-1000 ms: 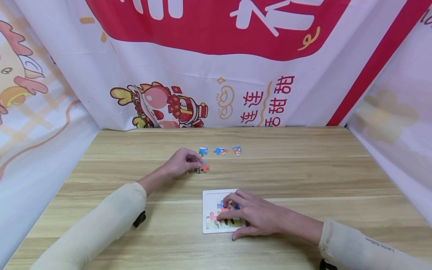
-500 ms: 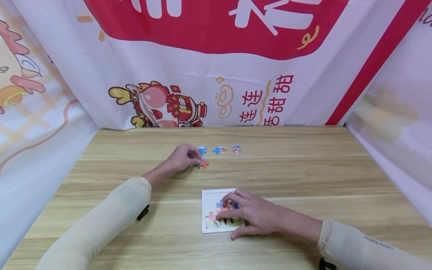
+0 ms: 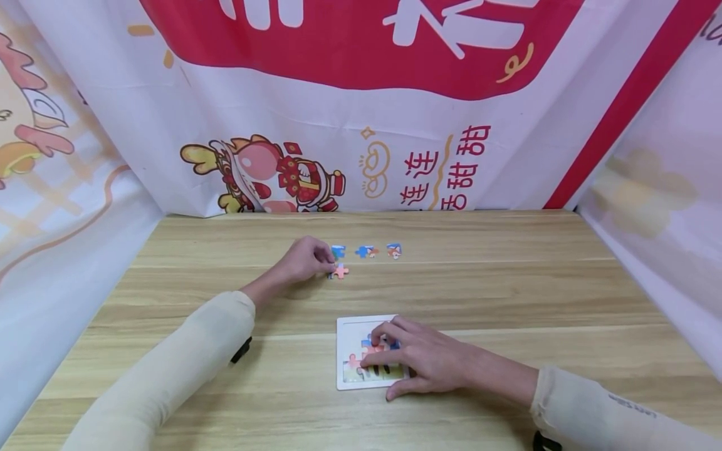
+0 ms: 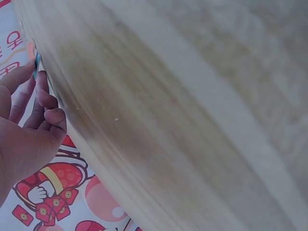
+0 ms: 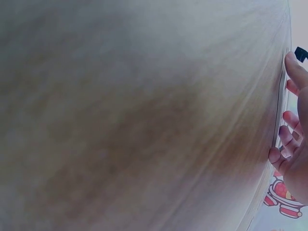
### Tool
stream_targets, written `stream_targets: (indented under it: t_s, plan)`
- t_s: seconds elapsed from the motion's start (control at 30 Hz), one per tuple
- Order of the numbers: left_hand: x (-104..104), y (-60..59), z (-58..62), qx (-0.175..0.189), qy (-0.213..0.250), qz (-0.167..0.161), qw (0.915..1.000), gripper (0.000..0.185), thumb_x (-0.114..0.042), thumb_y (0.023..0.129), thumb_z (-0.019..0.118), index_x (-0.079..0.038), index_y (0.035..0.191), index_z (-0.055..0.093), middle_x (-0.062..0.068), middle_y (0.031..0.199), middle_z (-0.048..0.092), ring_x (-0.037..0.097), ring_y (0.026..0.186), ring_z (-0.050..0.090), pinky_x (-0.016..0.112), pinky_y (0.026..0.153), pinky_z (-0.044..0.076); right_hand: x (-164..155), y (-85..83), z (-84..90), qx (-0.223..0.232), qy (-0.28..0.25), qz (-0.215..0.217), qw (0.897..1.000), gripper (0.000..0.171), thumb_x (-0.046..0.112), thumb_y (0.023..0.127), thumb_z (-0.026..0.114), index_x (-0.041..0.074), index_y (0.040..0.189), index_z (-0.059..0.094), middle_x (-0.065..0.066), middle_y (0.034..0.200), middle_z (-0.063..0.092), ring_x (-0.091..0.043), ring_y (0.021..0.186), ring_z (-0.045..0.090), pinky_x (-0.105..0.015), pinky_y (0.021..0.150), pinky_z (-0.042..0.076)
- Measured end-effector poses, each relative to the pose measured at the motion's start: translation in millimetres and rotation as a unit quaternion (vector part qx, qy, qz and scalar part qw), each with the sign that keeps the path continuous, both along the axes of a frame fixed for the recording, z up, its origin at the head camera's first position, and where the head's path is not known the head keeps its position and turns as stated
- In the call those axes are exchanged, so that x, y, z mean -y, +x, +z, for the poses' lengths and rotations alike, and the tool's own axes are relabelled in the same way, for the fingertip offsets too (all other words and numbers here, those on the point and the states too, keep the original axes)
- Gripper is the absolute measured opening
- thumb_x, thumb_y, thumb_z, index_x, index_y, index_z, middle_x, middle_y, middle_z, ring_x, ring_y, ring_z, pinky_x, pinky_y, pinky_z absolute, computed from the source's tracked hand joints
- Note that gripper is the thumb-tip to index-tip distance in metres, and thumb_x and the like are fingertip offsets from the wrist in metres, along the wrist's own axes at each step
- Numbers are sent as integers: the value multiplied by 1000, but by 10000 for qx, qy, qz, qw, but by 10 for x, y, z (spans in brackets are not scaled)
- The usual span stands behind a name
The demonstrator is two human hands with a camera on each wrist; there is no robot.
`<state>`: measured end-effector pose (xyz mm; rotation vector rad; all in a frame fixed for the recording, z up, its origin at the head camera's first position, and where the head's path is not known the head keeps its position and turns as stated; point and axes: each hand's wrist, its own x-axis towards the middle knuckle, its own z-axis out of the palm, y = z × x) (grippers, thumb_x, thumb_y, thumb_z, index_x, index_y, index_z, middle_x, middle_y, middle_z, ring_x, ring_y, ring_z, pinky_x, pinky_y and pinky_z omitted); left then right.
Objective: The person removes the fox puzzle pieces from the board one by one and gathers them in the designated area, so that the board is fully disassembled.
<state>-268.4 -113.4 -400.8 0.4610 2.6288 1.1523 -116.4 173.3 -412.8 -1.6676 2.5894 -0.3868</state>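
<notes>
Cloth with pale cartoon print [image 3: 51, 188] hangs at the far left side. From the lower left comes the left sleeve [image 3: 163, 369], which is cream in colour, with a small black strap part [image 3: 241, 351] showing below it. Behind this arm, a red and pink figure [image 3: 259, 169] is printed on the back cloth [image 3: 338, 109].

The left hand [image 3: 304, 259] is over the far part of the wooden surface [image 3: 507, 282]. Its thumb and forefinger are brought together and pinch a pinkish puzzle piece [image 3: 341, 271]; the left wrist view shows a thin coloured edge between them, while the other fingers are curled inward.

Just beyond this piece, three loose pieces lie in one row: first a blue-green piece [image 3: 338, 251], just beside the left hand, then a blue and orange piece [image 3: 365, 252], then a fox-face piece [image 3: 394, 250].

Nearer to the person is a white puzzle tray [image 3: 340, 351], lying flat. Joined pieces [image 3: 372, 349] fill its lower part and some of its middle. The right hand [image 3: 429, 357] covers its right side, fingers spread and slightly bent, resting on these pieces without gripping; the thumb is apart from them, at the near edge. Furthest right is the right sleeve [image 3: 615, 401], also cream.
</notes>
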Motion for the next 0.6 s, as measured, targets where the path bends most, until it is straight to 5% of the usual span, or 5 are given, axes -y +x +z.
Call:
stream_targets:
  t_s: [0.6]
  plan:
    - [15, 0, -46, -219, -199, -208, 9993, 7, -8, 90, 82, -2, 94, 79, 7, 86, 71, 18, 79, 58, 29, 72, 50, 2, 2, 3, 91, 62, -81, 9999, 54, 62, 97, 61, 37, 145, 58, -1, 145, 47, -15, 123, 44, -38, 101, 47]
